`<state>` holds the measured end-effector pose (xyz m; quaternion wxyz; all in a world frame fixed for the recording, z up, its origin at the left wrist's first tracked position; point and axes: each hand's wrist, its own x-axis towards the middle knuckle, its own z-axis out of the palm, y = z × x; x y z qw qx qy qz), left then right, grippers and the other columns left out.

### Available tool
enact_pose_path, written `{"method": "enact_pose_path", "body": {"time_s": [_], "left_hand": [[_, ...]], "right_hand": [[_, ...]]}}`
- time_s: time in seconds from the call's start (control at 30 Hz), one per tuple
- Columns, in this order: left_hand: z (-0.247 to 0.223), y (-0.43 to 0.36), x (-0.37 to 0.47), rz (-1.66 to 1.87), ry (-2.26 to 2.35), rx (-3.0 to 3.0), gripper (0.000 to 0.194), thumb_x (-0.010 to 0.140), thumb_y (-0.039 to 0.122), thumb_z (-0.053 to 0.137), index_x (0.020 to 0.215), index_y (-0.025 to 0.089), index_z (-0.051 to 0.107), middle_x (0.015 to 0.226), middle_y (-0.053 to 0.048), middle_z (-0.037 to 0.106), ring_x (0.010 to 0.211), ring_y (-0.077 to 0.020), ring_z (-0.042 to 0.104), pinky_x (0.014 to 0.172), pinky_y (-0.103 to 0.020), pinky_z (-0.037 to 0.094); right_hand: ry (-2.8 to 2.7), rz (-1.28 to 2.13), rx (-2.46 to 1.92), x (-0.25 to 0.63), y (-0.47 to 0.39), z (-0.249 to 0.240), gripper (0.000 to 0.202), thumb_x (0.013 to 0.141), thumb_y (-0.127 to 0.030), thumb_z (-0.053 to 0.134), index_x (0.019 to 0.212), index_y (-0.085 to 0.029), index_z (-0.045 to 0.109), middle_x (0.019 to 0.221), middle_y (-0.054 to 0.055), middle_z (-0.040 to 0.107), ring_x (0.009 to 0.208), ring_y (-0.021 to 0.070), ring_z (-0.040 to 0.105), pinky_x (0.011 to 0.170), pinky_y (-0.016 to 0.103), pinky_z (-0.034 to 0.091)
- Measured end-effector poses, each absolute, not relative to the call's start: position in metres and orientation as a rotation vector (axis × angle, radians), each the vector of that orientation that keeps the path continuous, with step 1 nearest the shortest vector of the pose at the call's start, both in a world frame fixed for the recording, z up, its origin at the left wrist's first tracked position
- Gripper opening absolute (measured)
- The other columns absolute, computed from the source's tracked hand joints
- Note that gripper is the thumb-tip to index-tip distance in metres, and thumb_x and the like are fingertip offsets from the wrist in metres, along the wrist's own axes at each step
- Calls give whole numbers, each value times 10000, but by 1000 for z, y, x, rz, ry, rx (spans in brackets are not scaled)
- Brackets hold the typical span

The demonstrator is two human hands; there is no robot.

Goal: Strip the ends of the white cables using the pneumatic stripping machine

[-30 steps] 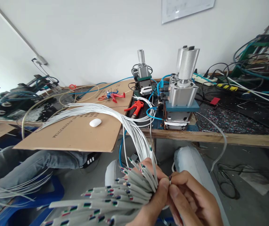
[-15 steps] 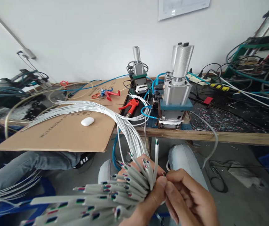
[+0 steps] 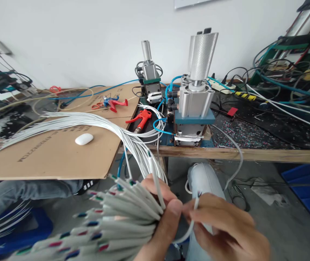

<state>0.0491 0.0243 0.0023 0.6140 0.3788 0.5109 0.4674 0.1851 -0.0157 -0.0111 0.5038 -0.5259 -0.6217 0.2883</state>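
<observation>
The left hand [image 3: 160, 221] grips a fanned bundle of white cables [image 3: 122, 217] below the counter [image 3: 252, 155], while the right hand [image 3: 225, 228] pinches a single cable [image 3: 192, 217].

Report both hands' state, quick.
Left hand: closed around the bundle of white cables.
Right hand: pinching a single white cable.

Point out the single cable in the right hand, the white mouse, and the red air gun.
single cable [image 3: 193, 217]: head view, on its white sheath just below the stripped tip.
white mouse [image 3: 84, 139]: head view, middle of its top shell.
red air gun [image 3: 141, 118]: head view, on its red body.
</observation>
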Motion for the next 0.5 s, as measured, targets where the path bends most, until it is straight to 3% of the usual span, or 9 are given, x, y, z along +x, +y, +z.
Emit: {"method": "enact_pose_path", "body": {"time_s": [0.1, 0.3, 0.5], "left_hand": [[-3, 28, 45, 1156, 1123, 774, 231, 1020, 299, 668, 874, 168, 546, 691, 29, 476, 571, -53, 421, 619, -276, 261], [-12, 48, 30, 1277, 851, 825, 207, 1048, 219, 593, 864, 142, 542, 749, 47, 532, 546, -27, 581, 654, -222, 498], [-16, 57, 36, 1318, 828, 873, 272, 1030, 269, 636, 835, 120, 519, 764, 61, 543, 515, -20, 602, 660, -224, 517]], "right_hand": [[-1599, 429, -1470, 201, -6, -23, 267, 950, 26, 700, 1152, -144, 740, 1027, 27, 788, 907, 81, 760, 851, 155, 637], [-1829, 18, -1573, 234, 23, -61, 218, 998, -23, 695, 1192, -114, 734, 1057, 49, 801, 954, 111, 778, 903, 203, 611], [-1908, -101, -1565, 243, 39, -69, 173, 993, -23, 704, 1152, -72, 753, 1063, 70, 802, 956, 120, 779, 911, 209, 610]]}}
